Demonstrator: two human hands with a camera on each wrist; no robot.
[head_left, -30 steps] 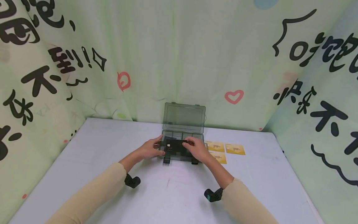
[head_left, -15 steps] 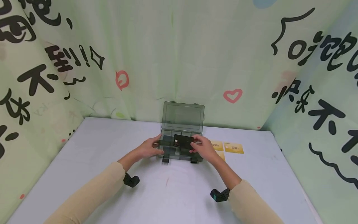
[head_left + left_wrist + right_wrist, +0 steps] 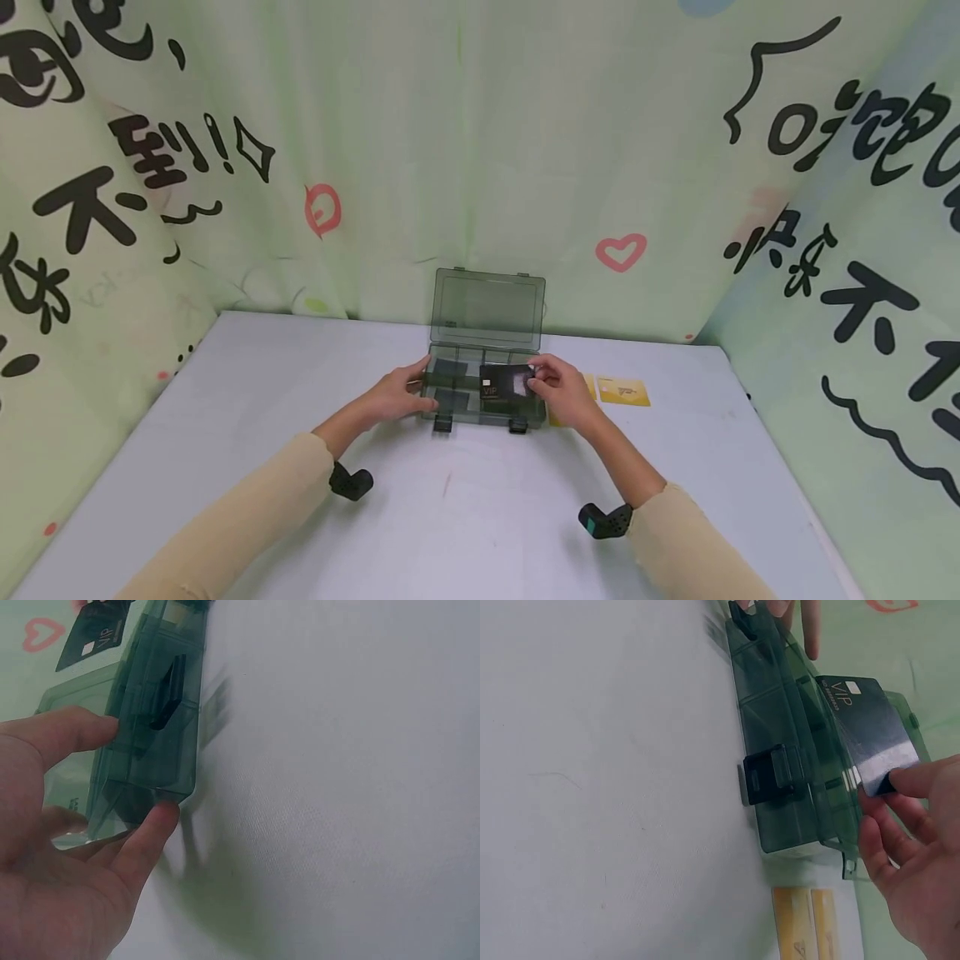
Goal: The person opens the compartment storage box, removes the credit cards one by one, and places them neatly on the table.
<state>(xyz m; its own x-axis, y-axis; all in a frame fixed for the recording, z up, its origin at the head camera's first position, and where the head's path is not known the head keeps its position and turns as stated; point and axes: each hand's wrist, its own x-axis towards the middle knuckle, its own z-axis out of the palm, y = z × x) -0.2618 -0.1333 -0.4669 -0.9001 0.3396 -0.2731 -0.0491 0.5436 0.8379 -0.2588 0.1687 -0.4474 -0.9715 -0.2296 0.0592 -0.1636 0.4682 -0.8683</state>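
Observation:
In the head view, my right hand pinches a black VIP card by its right end, over the right part of a clear grey-green plastic compartment box. The right wrist view shows the thumb on the face of the card and fingers behind it, the card tilted above the compartments. My left hand grips the left end of the box, thumb and fingers spread across its corner in the left wrist view. The lid stands up at the back. Dark cards show in the left compartments.
Yellow cards lie on the white table right of the box, partly hidden behind my right hand. Two black latches hang at the box front. A printed curtain rises behind the table.
My right hand has carried the black card rightward from the middle of the box to its right part. My left hand stays at the box's left end.

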